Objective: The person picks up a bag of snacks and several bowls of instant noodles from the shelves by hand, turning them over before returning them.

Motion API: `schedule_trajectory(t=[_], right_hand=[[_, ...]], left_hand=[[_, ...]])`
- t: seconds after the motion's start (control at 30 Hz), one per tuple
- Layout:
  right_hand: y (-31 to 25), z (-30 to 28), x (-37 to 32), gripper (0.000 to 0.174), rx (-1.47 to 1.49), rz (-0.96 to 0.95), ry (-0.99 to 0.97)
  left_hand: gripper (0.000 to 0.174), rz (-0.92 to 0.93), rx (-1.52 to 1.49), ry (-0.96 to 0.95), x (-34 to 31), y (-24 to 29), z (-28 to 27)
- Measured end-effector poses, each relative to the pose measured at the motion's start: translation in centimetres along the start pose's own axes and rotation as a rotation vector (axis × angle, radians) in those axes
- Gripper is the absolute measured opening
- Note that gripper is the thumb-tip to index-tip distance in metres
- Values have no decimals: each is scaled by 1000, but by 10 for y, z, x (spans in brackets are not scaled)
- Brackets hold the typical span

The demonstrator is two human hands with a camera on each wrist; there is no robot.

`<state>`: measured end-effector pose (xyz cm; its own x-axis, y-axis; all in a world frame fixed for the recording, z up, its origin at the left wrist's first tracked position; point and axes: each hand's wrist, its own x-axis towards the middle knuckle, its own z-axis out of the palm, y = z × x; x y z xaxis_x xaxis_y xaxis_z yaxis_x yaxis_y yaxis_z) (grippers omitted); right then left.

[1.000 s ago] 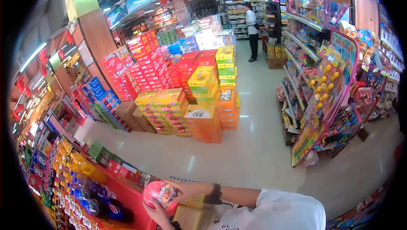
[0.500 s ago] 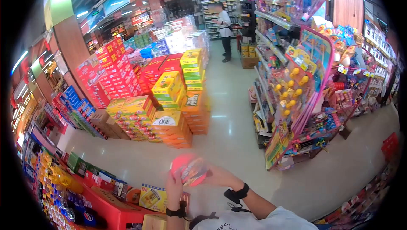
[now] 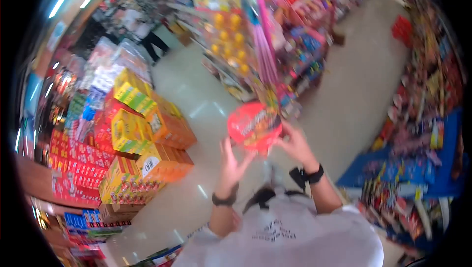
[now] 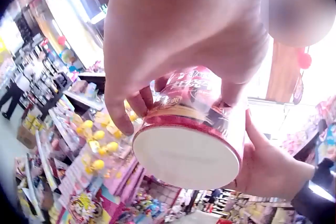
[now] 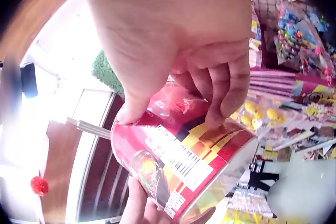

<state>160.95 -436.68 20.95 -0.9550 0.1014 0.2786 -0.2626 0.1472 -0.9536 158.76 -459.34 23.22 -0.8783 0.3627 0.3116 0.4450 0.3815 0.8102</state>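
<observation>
A red instant noodle cup (image 3: pixel 251 128), with a printed lid, is held up between both hands in front of the chest. My left hand (image 3: pixel 233 166) grips its near left side; my right hand (image 3: pixel 296 145) grips its right side. From the left wrist, the cup's white round base (image 4: pixel 186 155) faces the camera, thumb and fingers spread around the wall. The right wrist view shows a barcode label (image 5: pixel 184 163) on the wrapped side, the right thumb and fingers on either side of the cup and left fingers (image 5: pixel 137 203) under it.
Stacked yellow and orange cartons (image 3: pixel 164 161) stand to the left. Ahead is a display rack (image 3: pixel 268 65) with yellow toys and pink trim. Shelves of packaged goods (image 3: pixel 418 139) line the right. A person (image 3: pixel 142 28) stands farther up the aisle.
The view has swung right and down, away from the drink bottles and cartons. The noodle cup has moved from the low shelf side to in front of the body, still in both hands.
</observation>
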Motion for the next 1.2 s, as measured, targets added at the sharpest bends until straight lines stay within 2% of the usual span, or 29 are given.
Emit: schedule_trajectory(t=[0.07, 0.13, 0.23, 0.43, 0.63, 0.83, 1.03, 1.2], right_hand=[[-1, -10, -14, 68, -76, 50, 53], [-1, -16, -4, 68, -103, 52, 105], [-11, -16, 6, 68, -135, 59, 175], [-11, -6, 45, 75, -249, 57, 221], [-7, -5, 64, 82, -302, 66, 339], [-16, -11, 72, 85, -369, 106, 421], [-7, -36, 64, 81, -390, 102, 543], [3, -75, 53, 79, -404, 122, 651]], left_hand=[[78, 6, -68, -69, 6, -5, 13], [80, 96, -116, -111, 31, -10, 19], [77, 123, -168, -184, 53, -29, 22], [69, 250, -276, -242, 116, -54, 1], [65, 209, -449, -342, 149, -67, 0], [70, 149, -568, -495, 176, -60, 10], [79, 292, -415, -515, 203, -58, 52], [81, 313, -446, -584, 229, -34, 102]])
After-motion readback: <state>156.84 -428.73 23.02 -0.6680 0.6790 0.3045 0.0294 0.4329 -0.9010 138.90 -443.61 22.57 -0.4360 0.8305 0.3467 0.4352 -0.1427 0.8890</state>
